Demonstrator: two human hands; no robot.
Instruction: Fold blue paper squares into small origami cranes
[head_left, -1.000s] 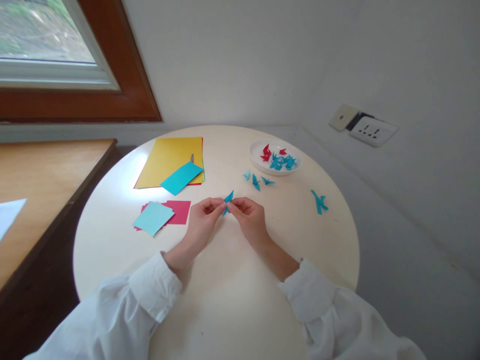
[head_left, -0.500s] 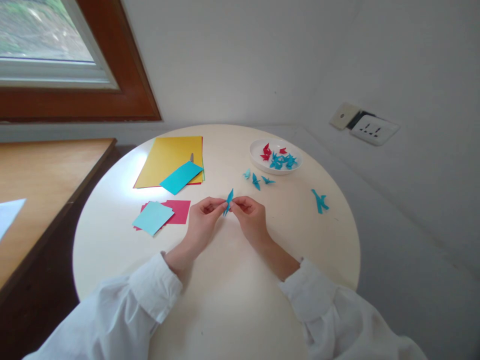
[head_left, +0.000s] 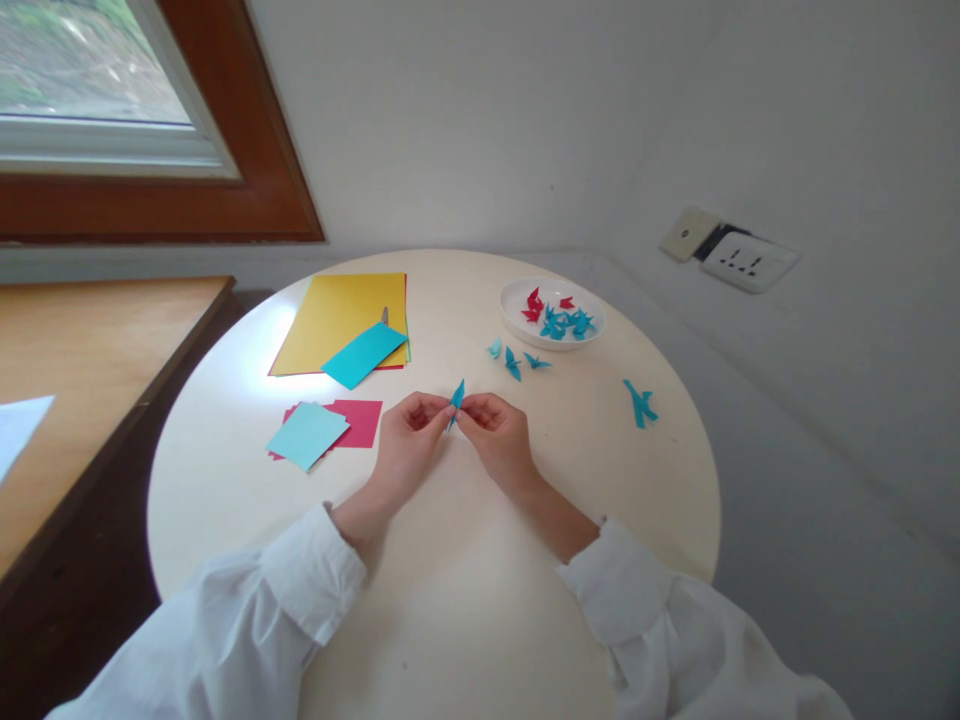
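Note:
A small folded blue paper piece (head_left: 458,394), narrow and pointed, stands upright between my two hands over the middle of the table. My left hand (head_left: 411,435) pinches it from the left with thumb and fingertips. From the right, my right hand (head_left: 498,436) pinches it too, thumb against its lower half. Fingertips cover part of its middle. Beyond my right hand lie two blue paper cranes (head_left: 513,363) and a pale blue folded piece (head_left: 495,348). Left of my left hand, pale blue paper squares (head_left: 307,436) overlap red paper squares (head_left: 361,423).
A white dish (head_left: 510,322) at the back right holds several red and blue cranes. Blue paper strips (head_left: 640,404) lie at the right. Yellow sheets (head_left: 337,305) with a blue rectangle (head_left: 365,355) lie back left on the round table (head_left: 450,620). A wooden table (head_left: 97,340) stands left.
My hands have drawn very slightly closer around the folded blue paper, which stays pinched between them. Nothing else on the table has moved.

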